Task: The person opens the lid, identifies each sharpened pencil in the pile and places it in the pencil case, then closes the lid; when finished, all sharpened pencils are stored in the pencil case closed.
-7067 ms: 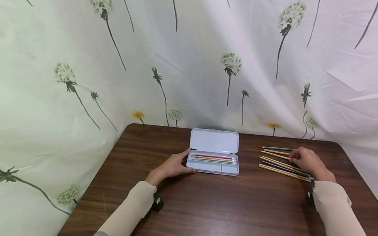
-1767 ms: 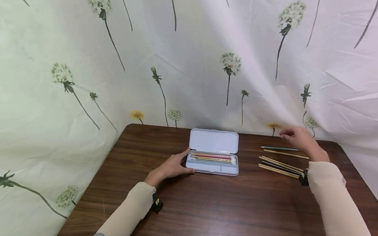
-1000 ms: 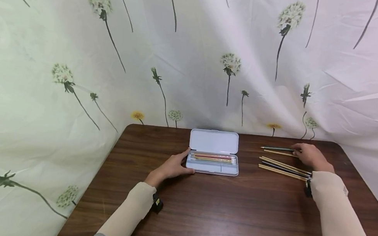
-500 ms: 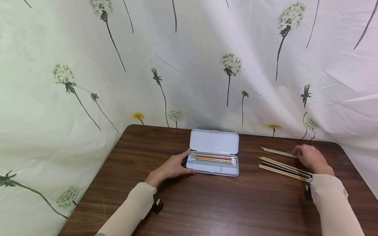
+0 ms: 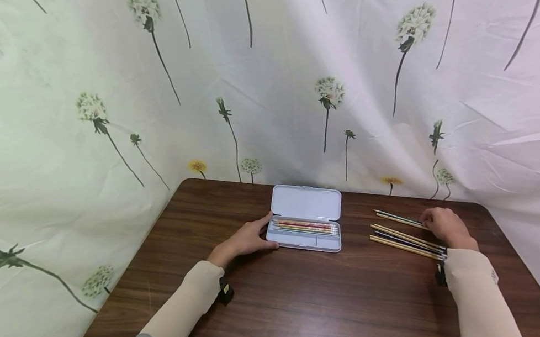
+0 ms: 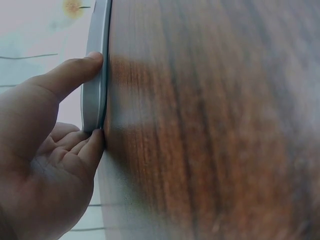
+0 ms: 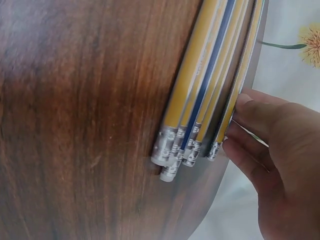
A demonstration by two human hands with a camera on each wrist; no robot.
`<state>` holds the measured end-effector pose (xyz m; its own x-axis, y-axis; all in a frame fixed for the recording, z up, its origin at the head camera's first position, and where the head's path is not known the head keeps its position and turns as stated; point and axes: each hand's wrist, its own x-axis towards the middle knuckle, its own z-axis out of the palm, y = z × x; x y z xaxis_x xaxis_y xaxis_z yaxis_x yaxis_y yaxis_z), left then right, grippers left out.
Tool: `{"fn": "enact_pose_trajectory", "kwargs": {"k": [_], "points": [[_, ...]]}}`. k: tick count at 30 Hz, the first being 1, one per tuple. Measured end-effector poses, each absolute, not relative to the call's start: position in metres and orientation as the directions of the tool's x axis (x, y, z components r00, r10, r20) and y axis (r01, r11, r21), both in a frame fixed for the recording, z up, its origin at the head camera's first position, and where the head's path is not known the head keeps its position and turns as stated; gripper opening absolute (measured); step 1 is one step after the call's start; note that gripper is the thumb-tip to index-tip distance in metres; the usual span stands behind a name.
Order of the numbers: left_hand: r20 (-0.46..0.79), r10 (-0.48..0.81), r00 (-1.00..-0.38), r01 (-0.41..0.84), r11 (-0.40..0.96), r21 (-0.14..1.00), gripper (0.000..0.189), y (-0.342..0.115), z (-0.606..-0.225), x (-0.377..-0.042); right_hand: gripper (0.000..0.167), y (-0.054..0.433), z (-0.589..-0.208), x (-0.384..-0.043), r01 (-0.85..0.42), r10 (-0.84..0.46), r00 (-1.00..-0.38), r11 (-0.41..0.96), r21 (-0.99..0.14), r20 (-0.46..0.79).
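A pale blue pencil case (image 5: pixel 294 239) lies with its lid (image 5: pixel 306 202) folded back near the table's far edge. Several pencils (image 5: pixel 303 227) lie in its back compartment. My left hand (image 5: pixel 245 236) grips the case's left end, thumb on the front wall and fingers round the side. At the far right, my right hand (image 5: pixel 445 224) pinches the eraser end of a green pencil (image 5: pixel 394 215), beside a yellow pencil (image 5: pixel 394 219). In the right wrist view, the thumb touches the outermost yellow pencil (image 7: pixel 240 75), and the green one is mostly hidden behind it.
Several yellow pencils (image 5: pixel 398 246) and a dark blue pencil (image 7: pixel 212 70) lie side by side nearer me, erasers to the right. The brown wooden table (image 5: pixel 324 308) ends at a white curtain (image 5: pixel 277 108) printed with dandelions.
My right hand has come down from above the far edge to the green pencil, which has moved closer to the yellow pencil beside it. My left hand stays on the case.
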<state>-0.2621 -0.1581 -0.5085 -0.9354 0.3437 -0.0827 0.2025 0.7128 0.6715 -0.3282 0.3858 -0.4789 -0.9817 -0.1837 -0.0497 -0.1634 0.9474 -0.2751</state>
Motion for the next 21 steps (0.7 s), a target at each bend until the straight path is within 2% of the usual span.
{"fn": "enact_pose_trajectory", "kwargs": {"k": [8, 21], "points": [[-0.081, 0.345, -0.935, 0.202, 0.708, 0.676, 0.099, -0.1581, -0.5078, -0.2617, 0.017, 0.3861, -0.4805, -0.3278, -0.190, -0.205, -0.978, 0.950, -0.246, -0.038], [-0.087, 0.346, -0.934, 0.199, 0.708, 0.678, 0.100, -0.1589, -0.5074, -0.2610, 0.012, 0.3900, -0.4839, -0.3274, -0.207, -0.217, -0.976, 0.924, -0.321, 0.005]]}}
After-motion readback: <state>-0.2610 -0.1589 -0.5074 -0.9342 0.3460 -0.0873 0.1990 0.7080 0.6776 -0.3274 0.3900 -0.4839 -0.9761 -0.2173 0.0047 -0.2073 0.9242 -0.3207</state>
